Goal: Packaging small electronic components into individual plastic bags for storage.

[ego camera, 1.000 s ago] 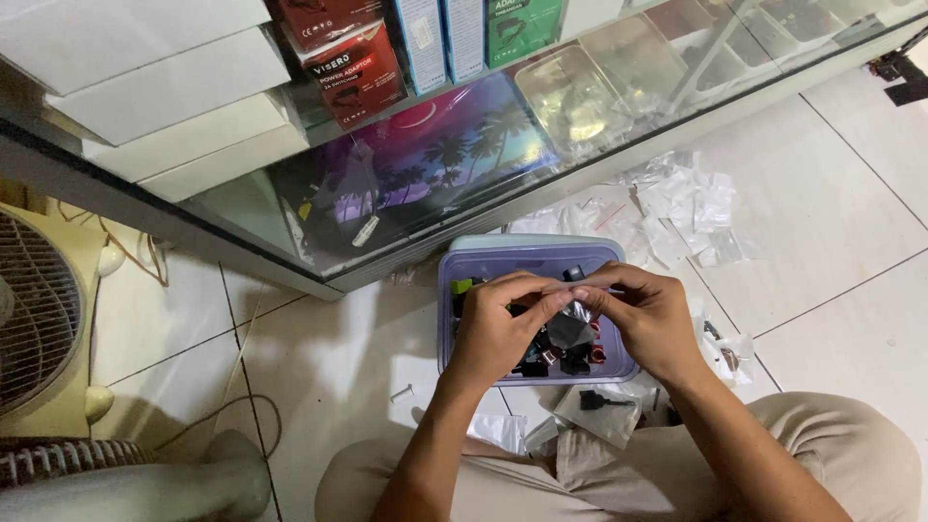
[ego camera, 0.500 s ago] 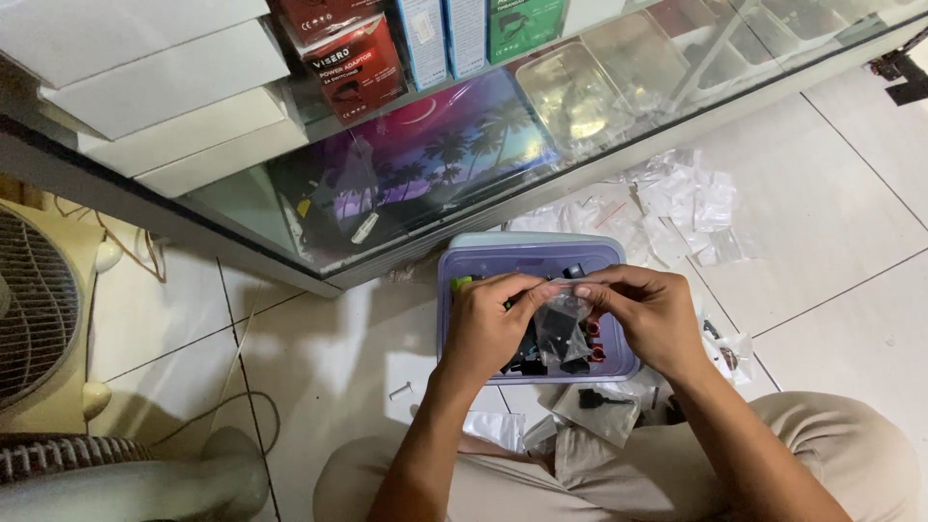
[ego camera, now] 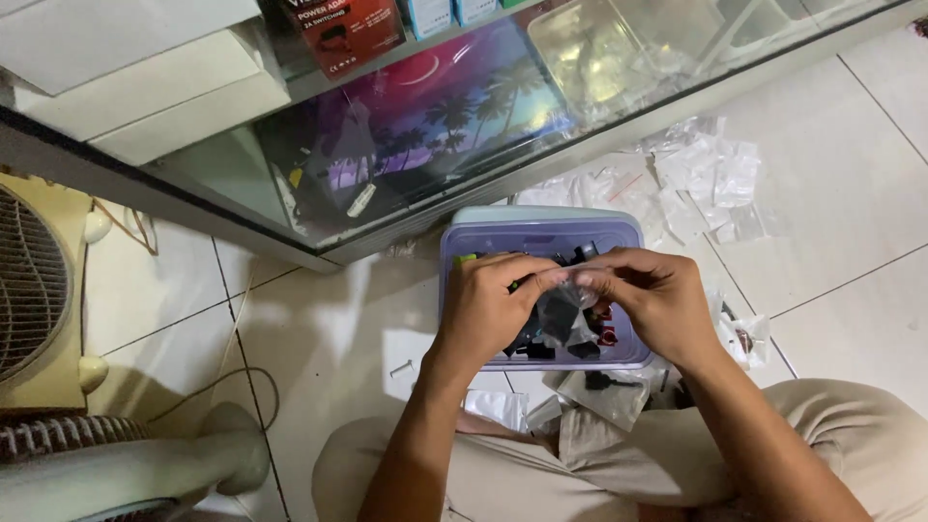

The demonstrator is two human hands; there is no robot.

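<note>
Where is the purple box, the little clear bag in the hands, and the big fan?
purple box (ego camera: 503, 235): head view, on its bare back rim.
little clear bag (ego camera: 565, 307): head view, on its middle, hanging between both hands.
big fan (ego camera: 29, 285): head view, on its round grille at the left edge.

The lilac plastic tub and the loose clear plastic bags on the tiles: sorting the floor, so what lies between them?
Head view: only bare white tile floor between the lilac plastic tub and the clear plastic bags.
</note>
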